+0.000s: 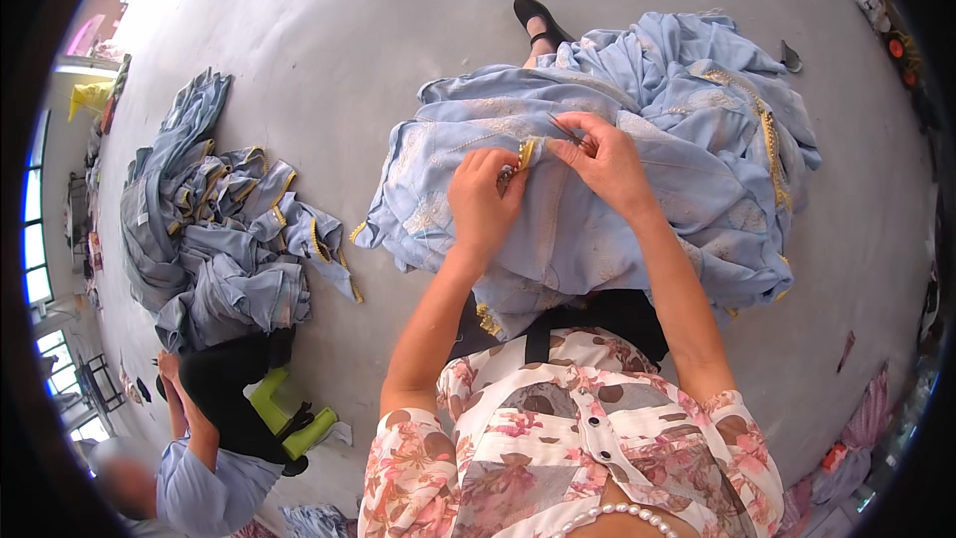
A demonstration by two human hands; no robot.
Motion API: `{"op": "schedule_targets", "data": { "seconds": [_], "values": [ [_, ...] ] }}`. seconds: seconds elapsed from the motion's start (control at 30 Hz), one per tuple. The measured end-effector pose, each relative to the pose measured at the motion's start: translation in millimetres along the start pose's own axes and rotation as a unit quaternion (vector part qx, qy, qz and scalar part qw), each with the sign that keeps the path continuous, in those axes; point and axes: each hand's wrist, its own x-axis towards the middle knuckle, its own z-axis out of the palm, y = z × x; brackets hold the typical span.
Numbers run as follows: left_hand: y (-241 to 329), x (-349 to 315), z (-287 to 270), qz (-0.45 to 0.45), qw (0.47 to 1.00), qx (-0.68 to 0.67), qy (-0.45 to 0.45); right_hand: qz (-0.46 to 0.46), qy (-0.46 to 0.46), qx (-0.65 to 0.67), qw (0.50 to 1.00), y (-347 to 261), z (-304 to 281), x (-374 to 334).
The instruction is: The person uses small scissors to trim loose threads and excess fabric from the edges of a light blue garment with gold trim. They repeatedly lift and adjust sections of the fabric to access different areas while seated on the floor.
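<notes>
Across my lap spreads a large heap of light blue cloth (pixel 588 209) with pale embroidered bands and yellow trim along its edges. My left hand (pixel 485 197) is closed on a piece of yellow trim (pixel 527 151) at the cloth's edge, lifting it a little above the heap. Just to the right, my right hand (pixel 602 159) has thread snips (pixel 573 132) in it, their thin dark points facing up and left. Its thumb and finger are at the end of the same trimmed edge. The snips' handles are mostly hidden in the palm.
On the grey floor (pixel 329 30) to the left lies another pile of blue-grey cloth (pixel 219 239) with yellow trim. A co-worker (pixel 214 478) sits beside it, near a lime-green stool (pixel 289 418). My black shoe (pixel 538 20) sticks out beyond the heap.
</notes>
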Motion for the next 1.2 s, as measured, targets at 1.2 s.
{"op": "schedule_targets", "data": {
  "seconds": [1.2],
  "values": [
    [45,-19,-11,-0.259,0.848,-0.439,-0.144,-0.027,0.019,0.050,0.998,-21,-23,0]
  ]
}}
